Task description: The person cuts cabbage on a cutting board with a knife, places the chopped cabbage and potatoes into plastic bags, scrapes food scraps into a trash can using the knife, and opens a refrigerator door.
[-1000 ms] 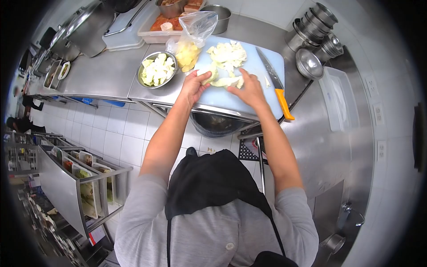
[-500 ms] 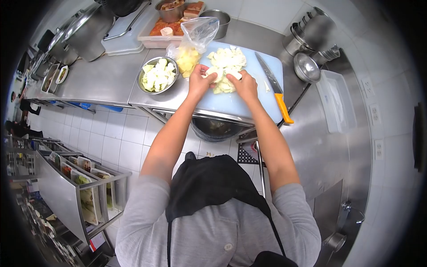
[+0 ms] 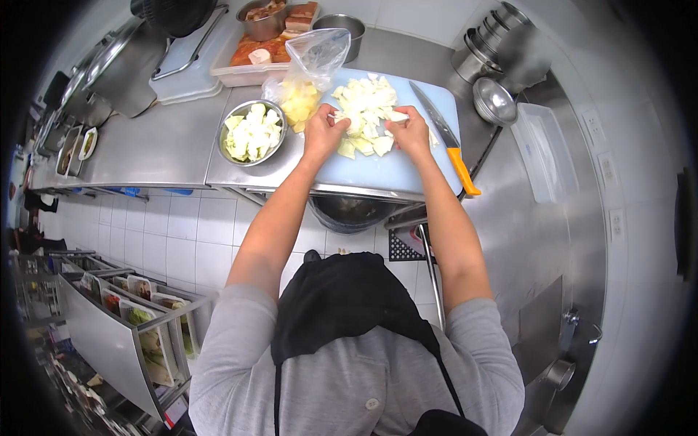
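A heap of chopped pale cabbage (image 3: pixel 365 98) lies on the light-blue cutting board (image 3: pixel 371 171). My left hand (image 3: pixel 323 136) is at the heap's left edge, thumb and fingers closed around cabbage that is mostly hidden. Across from it, my right hand (image 3: pixel 411 132) pinches a pale cabbage piece at the heap's right side. A knife (image 3: pixel 459 171) with an orange handle rests along the board's right edge, its blade pointing away from me. Left of the board stands a steel bowl (image 3: pixel 224 138) full of cabbage chunks. Beside it, a clear plastic bag (image 3: pixel 299 105) holds yellowish slices.
Behind the bag is a plastic tub (image 3: pixel 251 71) of meat, with a steel pot (image 3: pixel 355 33) to its right. Steel bowls (image 3: pixel 496 102) and a clear container (image 3: pixel 542 152) stand on the right. A bin (image 3: pixel 349 212) sits below the counter edge.
My hands have moved apart, the right one shifting rightward. Cabbage that was between them now lies looser and more spread on the board. The whole view has shifted slightly.
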The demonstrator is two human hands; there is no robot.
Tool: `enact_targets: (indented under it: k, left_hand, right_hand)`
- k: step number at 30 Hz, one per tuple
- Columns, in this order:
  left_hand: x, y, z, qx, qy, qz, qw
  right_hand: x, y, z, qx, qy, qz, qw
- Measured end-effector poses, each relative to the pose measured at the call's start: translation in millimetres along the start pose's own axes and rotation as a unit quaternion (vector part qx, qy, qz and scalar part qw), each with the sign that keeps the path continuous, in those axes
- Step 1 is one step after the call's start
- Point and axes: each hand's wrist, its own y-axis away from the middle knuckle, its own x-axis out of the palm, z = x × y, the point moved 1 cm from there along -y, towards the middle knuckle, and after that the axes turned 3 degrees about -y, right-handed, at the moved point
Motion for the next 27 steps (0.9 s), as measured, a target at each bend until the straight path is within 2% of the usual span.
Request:
enact_targets:
  k: [3,5,8,10,12,15,18,21,24,27]
  left_hand:
    - [6,-6,9,0.028,0.013,0.029,0.999]
    - [7,-7,10,0.083,0.009,0.035,0.996]
    - [5,-4,12,0.136,-0.018,0.04,0.99]
    - [4,-4,15,0.165,-0.023,0.028,0.986]
    - [4,3,20,0.19,-0.009,0.004,0.982]
    - [4,9,23,0.172,-0.029,0.005,0.985]
    - [6,10,21,0.165,-0.056,0.001,0.985]
    - [4,10,13,0.13,-0.042,-0.018,0.991]
    - [5,7,15,0.146,-0.033,-0.073,0.986]
    - [4,7,19,0.127,-0.038,-0.076,0.988]
  right_hand:
    - [1,3,7,-0.089,0.117,-0.045,0.988]
    - [-3,11,19,-0.138,0.197,-0.097,0.966]
    - [-34,14,13,-0.083,0.296,-0.085,0.948]
    - [-61,32,-5,-0.114,0.401,-0.157,0.895]
    - [-80,50,-24,-0.073,0.468,-0.198,0.858]
    - [-101,44,-63,-0.053,0.434,-0.158,0.885]
    - [-115,30,-74,-0.106,0.442,-0.169,0.874]
    - [-105,20,-72,-0.205,0.456,-0.167,0.85]
    - [-77,28,-64,-0.332,0.339,-0.122,0.872]
    - [-68,20,-81,-0.322,0.384,-0.088,0.861]
